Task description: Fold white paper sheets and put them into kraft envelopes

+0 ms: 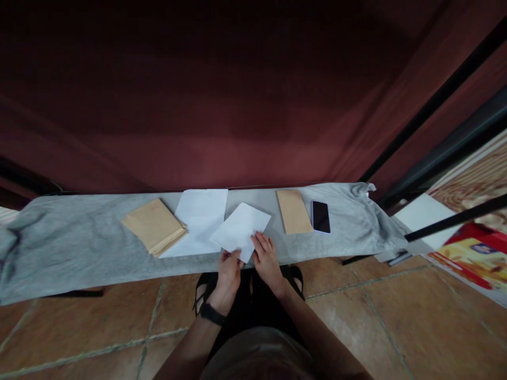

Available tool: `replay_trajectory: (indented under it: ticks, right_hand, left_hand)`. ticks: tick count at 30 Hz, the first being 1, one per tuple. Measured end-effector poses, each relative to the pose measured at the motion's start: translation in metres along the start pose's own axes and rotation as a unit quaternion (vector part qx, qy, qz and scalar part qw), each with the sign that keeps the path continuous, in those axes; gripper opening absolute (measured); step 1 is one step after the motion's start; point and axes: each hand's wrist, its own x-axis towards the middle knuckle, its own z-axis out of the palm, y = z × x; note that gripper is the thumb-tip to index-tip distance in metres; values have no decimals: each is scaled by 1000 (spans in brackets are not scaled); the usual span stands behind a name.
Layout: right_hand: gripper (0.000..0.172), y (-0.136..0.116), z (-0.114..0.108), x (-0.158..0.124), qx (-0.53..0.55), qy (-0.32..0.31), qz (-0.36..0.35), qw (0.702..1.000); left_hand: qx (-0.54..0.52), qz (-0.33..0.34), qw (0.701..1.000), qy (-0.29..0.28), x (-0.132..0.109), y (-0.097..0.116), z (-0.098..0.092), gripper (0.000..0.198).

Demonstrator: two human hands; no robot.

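A folded white sheet of paper point(242, 224) lies turned at an angle near the front edge of the cloth-covered bench, between my hands. My left hand point(228, 270) pinches its lower left edge, thumb on top. At the lower right edge, my right hand point(266, 259) grips the paper with its fingers over the top; its thumb is partly hidden. Beneath and to the left are larger white sheets point(204, 219). A stack of brown envelopes point(155, 226) overlaps those sheets on their left. One brown envelope point(293, 212) lies apart on the right.
A dark-screened phone point(321, 217) rests right of the single envelope. The narrow bench wears a wrinkled grey cloth point(75, 237). Behind it rises a dark red panel point(237, 116). Black metal bars point(431, 111) and a red and yellow box point(475, 256) stand at the right.
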Motion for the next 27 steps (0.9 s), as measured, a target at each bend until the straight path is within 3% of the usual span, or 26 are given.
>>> replay_trajectory:
  ticks: [4, 9, 10, 12, 13, 15, 17, 20, 25, 27]
  right_hand:
    - [64, 13, -2, 0, 32, -39, -50, 997]
    - [65, 43, -15, -8, 90, -55, -36, 994]
    - [66, 48, -18, -9, 108, -53, -26, 992]
    - [67, 56, -24, -12, 142, -50, -7, 989]
    - [66, 59, -27, -13, 158, -49, 2, 986]
    - [64, 62, -30, -16, 182, -45, 17, 982]
    - [62, 63, -30, -18, 196, -38, 26, 980]
    - [61, 64, -27, -19, 208, -30, 24, 977]
    - [55, 65, -26, -18, 209, -27, 21, 977]
    - [46, 66, -28, -17, 190, -29, 24, 981]
  left_hand:
    - [10, 6, 997, -77, -19, -12, 6, 25]
    - [-56, -82, 972, -215, -43, -12, -10, 39]
    - [-33, -70, 971, -225, -47, -11, -17, 40]
    - [73, 34, 978, -195, -51, -7, -32, 35]
    - [135, 114, 974, -141, -50, -4, -40, 31]
    - [236, 249, 937, -59, -39, 1, -55, 32]
    - [295, 324, 895, -82, -20, 4, -65, 48]
    - [286, 339, 887, -126, 10, 2, -71, 70]
    - [311, 317, 854, -270, 37, -5, -61, 41]
    - [315, 311, 853, -277, 41, -7, -53, 32]
